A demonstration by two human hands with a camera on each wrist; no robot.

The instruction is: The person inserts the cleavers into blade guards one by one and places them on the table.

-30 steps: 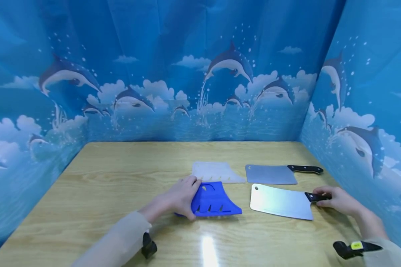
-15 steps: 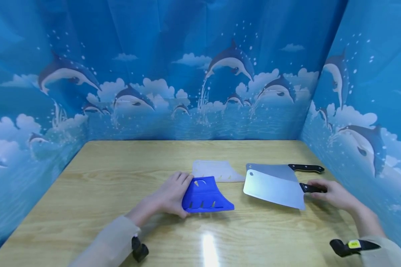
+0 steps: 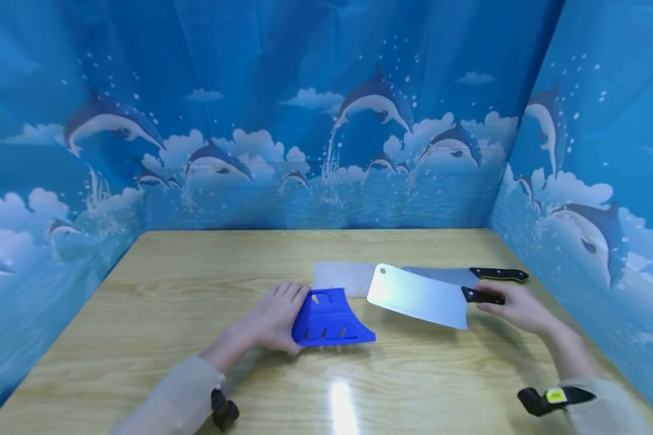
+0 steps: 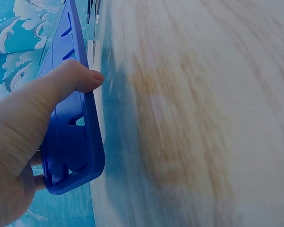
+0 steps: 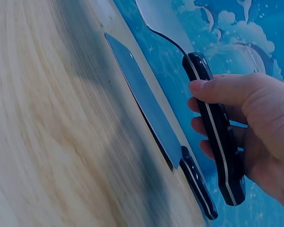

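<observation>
Cleaver [image 3: 424, 298] above the desk [image 3: 206, 266], gripped in my right hand [image 3: 516, 307]; my left hand [image 3: 274, 317] grips a slotted blue plastic piece [image 3: 330, 320] near the blade. I judge I'm pairing them; next probably calls for careful alignment.

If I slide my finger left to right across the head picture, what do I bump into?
Left sleeve → left grip → blue slotted piece → raised cleaver → right grip → right sleeve. The whitish sheet and other cleaver overlap these, so I skipped them.
</observation>
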